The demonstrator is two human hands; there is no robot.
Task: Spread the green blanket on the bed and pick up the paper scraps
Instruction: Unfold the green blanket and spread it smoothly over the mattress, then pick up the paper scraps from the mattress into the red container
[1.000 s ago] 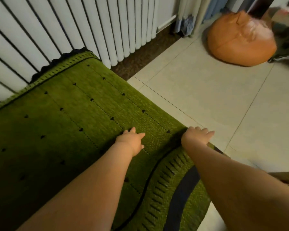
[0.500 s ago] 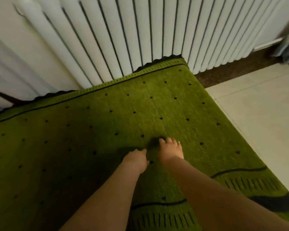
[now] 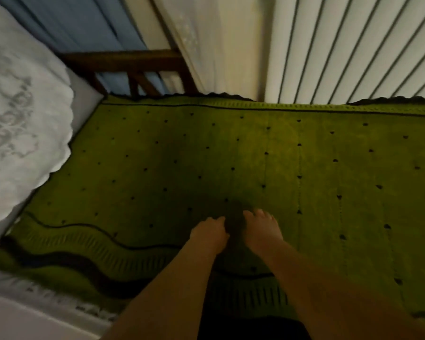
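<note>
the bed [image 3: 84,101] sits against white slatted panels [image 3: 353,45]; the green blanket [image 3: 182,155] covers it to the far edge. left hand [image 3: 210,233] clenched, right hand [image 3: 261,229] flat and released, both pressing near the front edge, likely smoothing.

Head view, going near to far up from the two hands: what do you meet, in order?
Left hand and right hand side by side → green blanket → its dark scalloped far edge → white ribbed wall.
</note>
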